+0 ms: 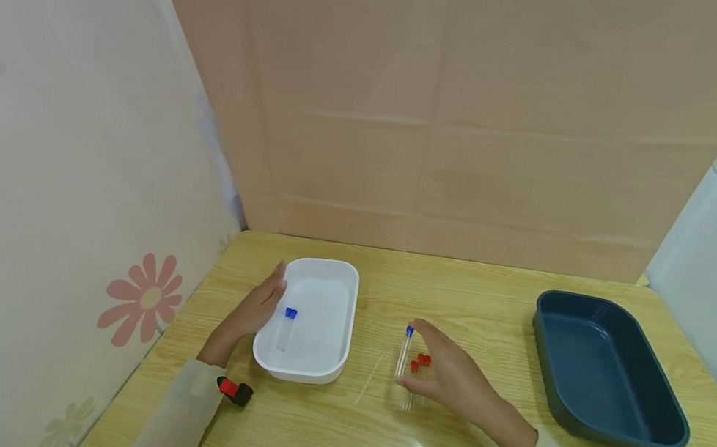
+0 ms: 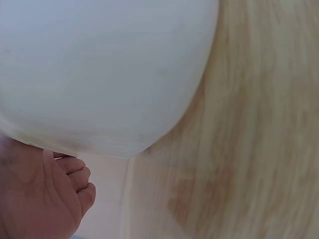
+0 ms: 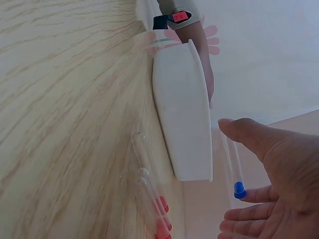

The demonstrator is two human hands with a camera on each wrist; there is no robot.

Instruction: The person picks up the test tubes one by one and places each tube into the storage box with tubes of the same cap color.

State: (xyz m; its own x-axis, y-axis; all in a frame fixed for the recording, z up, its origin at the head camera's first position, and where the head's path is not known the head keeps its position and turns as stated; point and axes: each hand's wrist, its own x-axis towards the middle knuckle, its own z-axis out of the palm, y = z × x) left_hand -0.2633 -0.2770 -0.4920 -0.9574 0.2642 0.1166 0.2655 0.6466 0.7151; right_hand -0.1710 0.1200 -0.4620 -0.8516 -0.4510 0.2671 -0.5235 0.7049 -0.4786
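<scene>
Between the thumb and forefinger of my right hand (image 1: 457, 375) a clear test tube (image 1: 404, 353) with a blue cap is pinched end to end. The right wrist view shows the cap (image 3: 239, 190) against the forefinger and the thumb at the other end. Beneath this hand, red-capped test tubes (image 1: 426, 361) lie on the table, partly hidden by it. My left hand (image 1: 253, 309) rests against the left side of a white basin (image 1: 327, 301), fingers along its rim. Two blue-capped tubes (image 1: 286, 330) lie inside the basin side by side.
A dark blue basin (image 1: 607, 370) stands on the right of the wooden table (image 1: 308, 432). Brown paper (image 1: 424, 113) covers the wall behind, and a pale patterned sheet (image 1: 75, 147) borders the left side.
</scene>
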